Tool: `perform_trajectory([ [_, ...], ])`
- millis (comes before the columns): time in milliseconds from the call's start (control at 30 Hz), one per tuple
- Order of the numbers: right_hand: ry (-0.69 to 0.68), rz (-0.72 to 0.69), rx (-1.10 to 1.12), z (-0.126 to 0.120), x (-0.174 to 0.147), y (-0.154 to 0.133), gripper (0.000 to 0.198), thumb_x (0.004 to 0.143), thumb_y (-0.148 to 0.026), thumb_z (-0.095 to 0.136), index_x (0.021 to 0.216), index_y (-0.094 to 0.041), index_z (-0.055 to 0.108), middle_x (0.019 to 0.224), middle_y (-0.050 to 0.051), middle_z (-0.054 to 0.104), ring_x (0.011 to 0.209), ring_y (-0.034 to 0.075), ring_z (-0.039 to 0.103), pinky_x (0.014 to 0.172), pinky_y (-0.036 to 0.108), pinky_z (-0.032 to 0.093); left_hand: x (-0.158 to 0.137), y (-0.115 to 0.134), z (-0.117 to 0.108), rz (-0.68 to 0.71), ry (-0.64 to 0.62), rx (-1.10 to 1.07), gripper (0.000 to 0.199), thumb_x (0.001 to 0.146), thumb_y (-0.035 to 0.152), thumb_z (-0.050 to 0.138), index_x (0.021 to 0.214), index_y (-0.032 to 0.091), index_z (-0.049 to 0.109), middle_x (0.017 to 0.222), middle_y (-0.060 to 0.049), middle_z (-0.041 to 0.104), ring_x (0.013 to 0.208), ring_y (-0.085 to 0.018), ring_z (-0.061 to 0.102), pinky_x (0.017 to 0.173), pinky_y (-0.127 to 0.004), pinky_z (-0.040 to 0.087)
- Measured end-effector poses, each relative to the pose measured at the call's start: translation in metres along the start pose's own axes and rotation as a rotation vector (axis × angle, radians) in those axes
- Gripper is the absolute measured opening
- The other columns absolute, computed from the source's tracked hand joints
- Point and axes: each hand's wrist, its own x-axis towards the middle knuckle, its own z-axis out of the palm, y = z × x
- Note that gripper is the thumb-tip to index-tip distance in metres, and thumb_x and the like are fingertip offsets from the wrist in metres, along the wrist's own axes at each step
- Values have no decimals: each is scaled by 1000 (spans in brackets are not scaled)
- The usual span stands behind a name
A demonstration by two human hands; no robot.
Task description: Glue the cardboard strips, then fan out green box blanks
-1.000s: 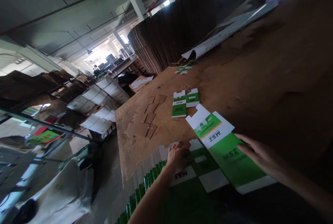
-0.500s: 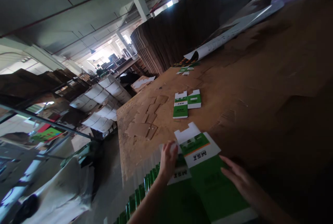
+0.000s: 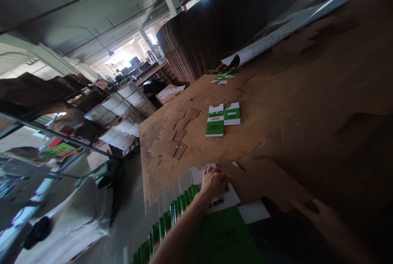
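My left hand (image 3: 214, 182), fingers curled, is on the upper end of a green-and-white printed carton blank (image 3: 225, 231) marked MSZ. Beside it lies a brown cardboard sheet (image 3: 267, 178), plain side up, whose right edge is pinched by my right hand (image 3: 319, 217). A white flap (image 3: 253, 211) shows under the brown sheet. Left of my forearm runs a row of overlapping green-and-clear sleeves (image 3: 175, 206). The lower right is too dark to make out.
Ahead on the brown tabletop (image 3: 190, 165) is a small stack of green-and-white blanks (image 3: 215, 122). Cardboard scraps (image 3: 172, 137) lie left of it. Farther back stand a rolled white sheet (image 3: 260, 49) and a tall cardboard stack (image 3: 202, 39). White rolls (image 3: 123, 112) stand beyond the left edge.
The printed blank held between both hands is gone from there; a brown sheet now shows at my right hand. My left hand moved right and forward; my right hand moved right.
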Motion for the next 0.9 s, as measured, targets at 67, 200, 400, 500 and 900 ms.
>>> perform_trajectory([
  [67,14,40,-6,0,-1,-17,49,80,-62,46,81,-23,74,85,14,78,88,38,72,77,47,59,0,-2,-2,-4,-10,-4,33,96,40,41,102,34,73,108,-1,68,104,-24,54,93,-38,41],
  [200,-206,-178,108,32,-11,-44,56,80,-63,50,114,-25,72,123,10,68,115,33,62,97,45,51,1,-6,0,12,28,-36,41,100,29,28,118,27,64,112,-4,68,101,-20,58,96,-33,40],
  [400,-318,-343,93,80,-12,-10,69,81,-73,44,129,-26,62,148,12,45,137,32,39,110,49,35,1,-8,4,-25,-6,-31,30,88,42,52,107,27,70,106,-3,69,101,-23,56,93,-36,41],
  [500,-329,-352,76,82,-10,2,73,81,-74,42,130,-24,61,149,14,43,137,34,39,110,51,34,-1,-6,2,-6,-29,-4,33,86,44,56,112,29,68,110,-3,66,105,-25,54,94,-38,40],
  [900,-222,-373,-295,23,9,-17,65,73,-51,66,135,-36,54,144,7,52,131,35,48,106,56,37,-1,-4,2,-34,-33,26,60,84,40,60,140,32,41,120,-4,63,108,-27,53,95,-40,39],
])
